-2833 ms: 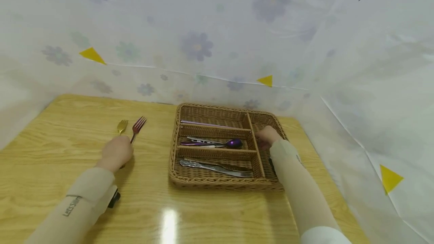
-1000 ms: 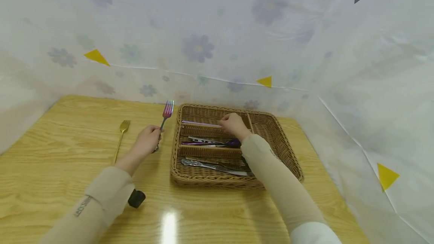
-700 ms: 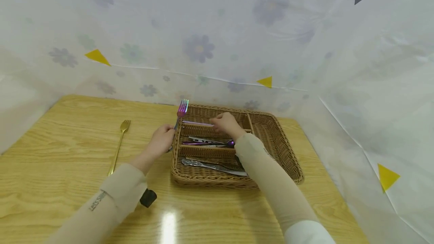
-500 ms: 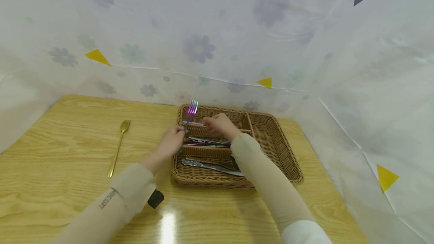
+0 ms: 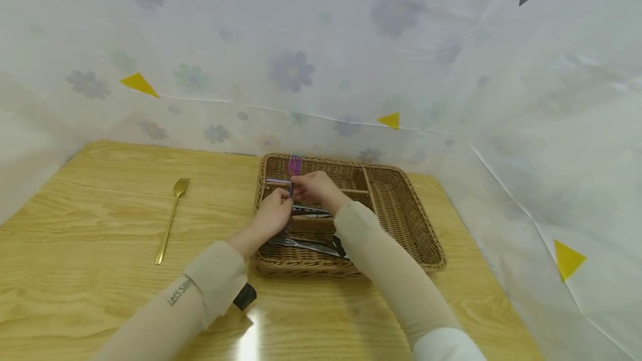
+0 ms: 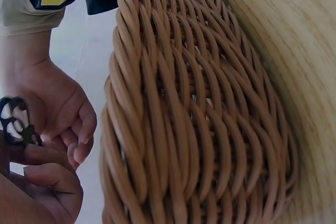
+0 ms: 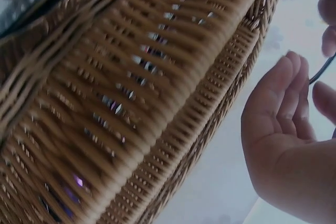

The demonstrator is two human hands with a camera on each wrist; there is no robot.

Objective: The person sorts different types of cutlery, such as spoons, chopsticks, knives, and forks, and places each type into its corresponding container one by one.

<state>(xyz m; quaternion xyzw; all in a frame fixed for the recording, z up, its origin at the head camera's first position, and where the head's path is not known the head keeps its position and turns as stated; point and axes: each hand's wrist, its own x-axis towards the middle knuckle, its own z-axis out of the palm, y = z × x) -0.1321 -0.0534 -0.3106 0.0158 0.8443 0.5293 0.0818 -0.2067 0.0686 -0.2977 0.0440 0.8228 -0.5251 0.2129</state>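
Note:
A purple iridescent fork (image 5: 295,165) stands tines-up over the left part of a wicker cutlery tray (image 5: 441,263). My left hand (image 5: 273,215) grips its handle, and the patterned end of the handle (image 6: 18,121) shows beside that hand in the left wrist view. My right hand (image 5: 316,187) has come to the fork's neck, where thumb and fingertips pinch it just below the tines. The right wrist view shows the right hand (image 7: 281,129) with its fingers at the dark fork stem (image 7: 321,71), the left hand's fingers (image 7: 328,11) close by.
A gold fork (image 5: 173,222) lies on the wooden table (image 5: 100,227) left of the tray. Cutlery, including a silver knife (image 5: 301,244), lies in the tray's front and middle compartments. A slim purple handle (image 5: 278,181) lies toward the back. A patterned white curtain (image 5: 321,43) hangs behind the table.
My left hand has lifted the purple fork from the table and carried it right, over the tray. My right hand has left the right-hand compartment and moved left to the fork.

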